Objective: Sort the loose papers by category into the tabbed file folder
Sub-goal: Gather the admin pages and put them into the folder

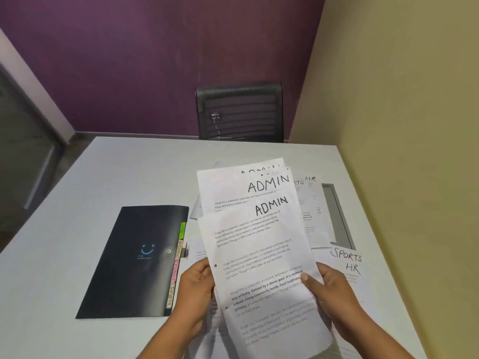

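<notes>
Two-handed pinch on ADMIN sheets (259,242), side edges: left hand (197,288), right hand (334,294). Points lengthwise away from body, headings far end.

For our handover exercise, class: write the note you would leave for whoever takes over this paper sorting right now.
Left hand and right hand: both grip the fanned stack of white printed sheets headed ADMIN, held above the pale grey table.
Closed dark blue file folder lies flat left of the hands, coloured tabs along its right edge.
Done: ADMIN sheets gathered.
Left: file them; sort the white sheets marked SPORTS and HR lying on the table at right.
</notes>
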{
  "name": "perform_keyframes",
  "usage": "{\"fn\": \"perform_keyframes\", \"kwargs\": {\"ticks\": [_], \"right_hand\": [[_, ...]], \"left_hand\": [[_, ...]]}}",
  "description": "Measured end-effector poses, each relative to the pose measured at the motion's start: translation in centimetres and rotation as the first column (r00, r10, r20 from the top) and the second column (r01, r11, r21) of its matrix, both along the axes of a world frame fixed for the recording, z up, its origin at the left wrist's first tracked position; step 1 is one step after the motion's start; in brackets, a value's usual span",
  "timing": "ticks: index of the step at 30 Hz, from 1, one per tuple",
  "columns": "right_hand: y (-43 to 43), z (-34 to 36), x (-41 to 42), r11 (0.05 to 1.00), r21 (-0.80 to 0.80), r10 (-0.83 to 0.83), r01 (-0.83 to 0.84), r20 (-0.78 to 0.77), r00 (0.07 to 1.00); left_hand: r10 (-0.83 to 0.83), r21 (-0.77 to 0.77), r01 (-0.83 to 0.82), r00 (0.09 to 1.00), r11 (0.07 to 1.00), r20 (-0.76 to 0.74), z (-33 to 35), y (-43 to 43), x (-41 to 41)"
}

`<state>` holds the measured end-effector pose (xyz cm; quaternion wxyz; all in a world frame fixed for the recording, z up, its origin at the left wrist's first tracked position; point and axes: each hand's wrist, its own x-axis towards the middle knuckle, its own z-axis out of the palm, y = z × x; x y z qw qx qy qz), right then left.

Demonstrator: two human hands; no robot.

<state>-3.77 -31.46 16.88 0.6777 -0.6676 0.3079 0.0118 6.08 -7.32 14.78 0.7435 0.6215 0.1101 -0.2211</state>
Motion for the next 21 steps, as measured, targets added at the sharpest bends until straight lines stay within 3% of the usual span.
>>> {"fn": "perform_keyframes", "kwargs": {"ticks": [7,9,12,21], "right_hand": [[-0.1,0.0,-0.1,0.998,-0.059,-0.007,0.011,0.064,0.998],[-0.1,0.3,0.2,0.999,-0.037,0.021,-0.017,0.097,0.995],[-0.1,1.2,0.8,0.991,-0.105,0.093,-0.082,0.106,0.990],[-0.5,2.9,2.8,0.975,-0.210,-0.019,0.075,0.253,0.967]], "left_hand": [[0.004,-0.169,0.006,0.998,0.986,0.058,2.6,-0.2,-0.1],[-0.125,-0.086,0.143,0.974,0.986,0.190,3.3,-0.4,0.2],[-0.129,0.125,0.099,0.959,0.987,0.254,3.8,-1.3,0.9],[-0.144,0.213,0.039,0.852,0.976,0.503,5.3,-2.9,1.8]]}}
